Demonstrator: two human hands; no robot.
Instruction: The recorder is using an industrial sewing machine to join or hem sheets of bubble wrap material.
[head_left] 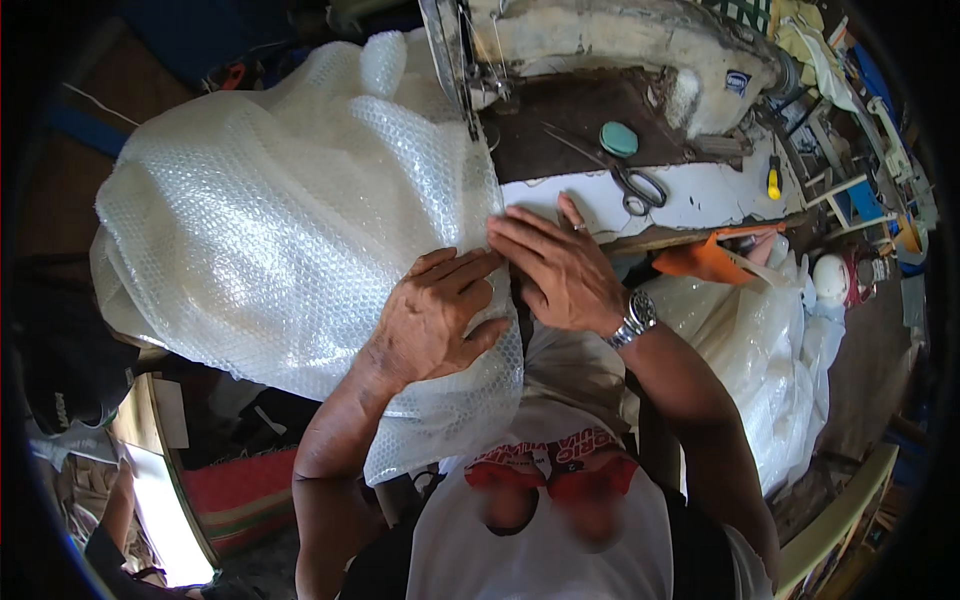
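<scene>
Bubble wrap [250, 220]: one large translucent sheet, loosely bunched, reaching from the lower centre of the frame to the upper left, its right edge at the hands. Nearest, at lower centre, is one white shirt [440, 540] with red print. Two hands meet at mid-frame. The left hand [440, 315] is half open, palm down on the bubble wrap, fingers loosely bent, thumb apart. The right hand [560, 265] is open and flatter, its extended fingers reaching the sheet's edge beside the left fingertips. Whether either pinches a fold cannot be told. One metal watch [638, 315] circles the right wrist. At right of frame, one heap of clear plastic [770, 370]; above it, one orange piece [705, 262]. Farther, at upper right, one pair of scissors [640, 190], one green disc [618, 139] just beside it and one yellow screwdriver [774, 178]. Farthest, at top, one sewing machine [600, 45], its needle end next to the bubble wrap.
</scene>
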